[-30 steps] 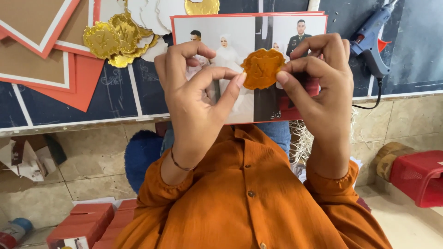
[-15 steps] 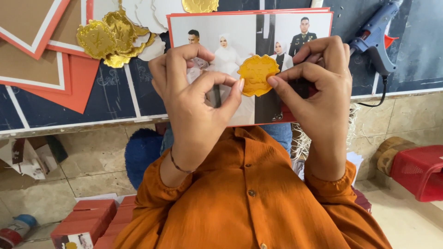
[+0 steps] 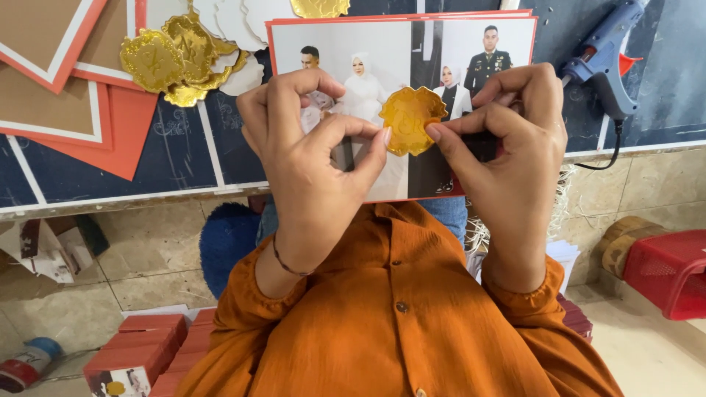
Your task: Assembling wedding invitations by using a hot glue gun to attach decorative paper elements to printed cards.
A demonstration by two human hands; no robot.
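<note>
Both hands have drifted a little leftward over the photo card since the earlier frames, and the gold piece now sits over the gap between the two printed couples rather than further right. Held between them is a small gold scalloped foil-paper medallion (image 3: 410, 120), raised just above the red-bordered photo card (image 3: 397, 44) that lies on the dark marbled tabletop (image 3: 184, 147).

My left hand (image 3: 312, 158) is closed in a pinch, thumb tip touching the medallion's left edge with the forefinger curled above it. My right hand (image 3: 504, 140) is pinched too, thumb and forefinger closed on the right edge. Whether the piece already touches the card I cannot tell.

It looks thin, very light and easily creased, with a slick shiny face that would probably show dents, so the rim is the sensible place to grip, lightly and from opposite sides, as both hands are doing.

At upper left a heap of matching gold foil medallions (image 3: 176, 59) rests beside white scalloped cut-outs (image 3: 235, 22) and brown cards with white and orange-red borders (image 3: 51, 81). A blue glue gun (image 3: 603, 55) lies near the right hand, apart from it, and a red plastic basket (image 3: 665, 268) stands on the tiled floor.
</note>
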